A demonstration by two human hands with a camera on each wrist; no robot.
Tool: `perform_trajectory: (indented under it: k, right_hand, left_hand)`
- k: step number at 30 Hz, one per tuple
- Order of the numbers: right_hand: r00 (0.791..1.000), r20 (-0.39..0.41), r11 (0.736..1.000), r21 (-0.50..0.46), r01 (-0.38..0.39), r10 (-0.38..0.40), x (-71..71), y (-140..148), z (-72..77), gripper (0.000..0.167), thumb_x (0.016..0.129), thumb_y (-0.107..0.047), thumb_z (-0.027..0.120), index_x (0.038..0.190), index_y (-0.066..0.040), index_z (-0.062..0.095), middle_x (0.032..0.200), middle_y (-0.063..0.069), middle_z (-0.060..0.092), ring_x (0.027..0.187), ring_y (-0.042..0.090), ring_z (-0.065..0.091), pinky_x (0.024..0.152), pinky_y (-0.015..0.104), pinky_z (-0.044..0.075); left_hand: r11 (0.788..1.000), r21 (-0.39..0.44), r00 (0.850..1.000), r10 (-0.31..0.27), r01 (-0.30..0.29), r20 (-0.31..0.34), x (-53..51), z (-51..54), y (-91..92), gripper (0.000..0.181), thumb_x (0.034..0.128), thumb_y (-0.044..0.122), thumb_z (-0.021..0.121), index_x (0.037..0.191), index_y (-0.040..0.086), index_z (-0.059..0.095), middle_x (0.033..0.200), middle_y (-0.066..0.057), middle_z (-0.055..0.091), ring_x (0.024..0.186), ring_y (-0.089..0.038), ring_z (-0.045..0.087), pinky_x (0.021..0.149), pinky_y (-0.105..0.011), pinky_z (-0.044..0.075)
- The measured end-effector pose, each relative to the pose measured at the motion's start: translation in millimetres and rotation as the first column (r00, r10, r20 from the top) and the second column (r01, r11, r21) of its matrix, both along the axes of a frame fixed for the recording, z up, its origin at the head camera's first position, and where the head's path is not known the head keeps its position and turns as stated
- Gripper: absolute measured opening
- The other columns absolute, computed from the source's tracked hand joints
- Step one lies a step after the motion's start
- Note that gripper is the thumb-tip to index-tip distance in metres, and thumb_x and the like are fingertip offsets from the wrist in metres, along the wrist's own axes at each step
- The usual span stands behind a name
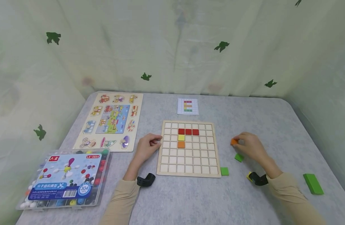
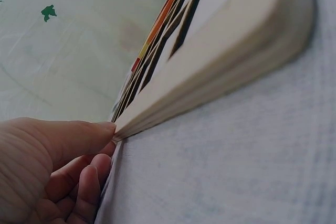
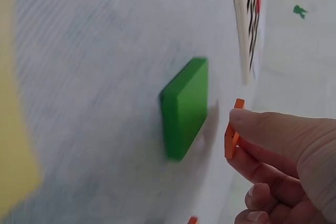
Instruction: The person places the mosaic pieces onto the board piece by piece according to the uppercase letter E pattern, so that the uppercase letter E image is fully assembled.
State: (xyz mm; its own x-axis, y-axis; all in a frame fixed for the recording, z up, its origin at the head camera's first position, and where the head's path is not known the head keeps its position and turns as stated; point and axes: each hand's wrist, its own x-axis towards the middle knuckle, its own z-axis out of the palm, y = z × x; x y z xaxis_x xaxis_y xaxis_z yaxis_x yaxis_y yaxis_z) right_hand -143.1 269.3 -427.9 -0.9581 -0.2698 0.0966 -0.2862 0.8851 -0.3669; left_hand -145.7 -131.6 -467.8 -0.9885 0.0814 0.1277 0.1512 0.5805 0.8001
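Note:
A wooden grid board lies on the table, with three red tiles in a row, a yellow tile and an orange tile set in its squares. At the board's left edge my left hand holds the rim, thumb against the side and the other fingers curled. To the right of the board, my right hand pinches a loose orange tile between thumb and fingers, just above the table. A green tile lies below that hand.
A pattern card lies behind the board. Green tile, yellow tile and green block are on the right; another orange piece is partly visible. On the left are a picture puzzle and a molecular model box.

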Motion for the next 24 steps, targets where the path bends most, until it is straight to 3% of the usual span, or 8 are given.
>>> perform_trajectory:
  k: [11, 17, 24]
  right_hand:
    - [0.994, -0.031, 0.993, -0.057, -0.102, 0.1, -6.7, -37, -3.7, 0.024, 0.077, -0.014, 0.075, 0.096, 0.0, 0.072, 0.087, 0.009, 0.069, 0.084, 0.025, 0.062, 0.074, 0.039, 0.051]
    - [0.992, 0.001, 0.99, -0.06, -0.129, 0.13, -6.9, -63, -1.6, 0.026, 0.077, -0.017, 0.075, 0.099, -0.003, 0.072, 0.09, 0.006, 0.069, 0.087, 0.022, 0.062, 0.077, 0.038, 0.05]
    - [0.984, 0.01, 0.983, -0.059, -0.176, 0.176, -10.1, -93, 0.1, 0.025, 0.078, -0.018, 0.075, 0.099, -0.005, 0.073, 0.092, 0.005, 0.069, 0.08, 0.017, 0.058, 0.07, 0.03, 0.046]
  left_hand:
    - [1.0, -0.001, 1.0, 0.007, -0.007, 0.007, 0.4, -0.4, 1.7, 0.025, 0.0802, 0.004, 0.069, 0.105, 0.003, 0.069, 0.091, -0.012, 0.067, 0.075, -0.015, 0.058, 0.065, -0.018, 0.044]
    - [1.0, -0.002, 1.0, 0.006, -0.006, 0.014, 1.0, 0.2, 1.4, 0.025, 0.08, 0.003, 0.069, 0.105, 0.003, 0.07, 0.091, -0.012, 0.067, 0.076, -0.016, 0.058, 0.065, -0.018, 0.043]
    - [1.0, -0.017, 1.0, 0.014, -0.014, 0.016, -0.2, 0.9, 0.7, 0.025, 0.0807, 0.005, 0.068, 0.106, 0.004, 0.07, 0.09, -0.011, 0.067, 0.074, -0.014, 0.057, 0.065, -0.019, 0.043]
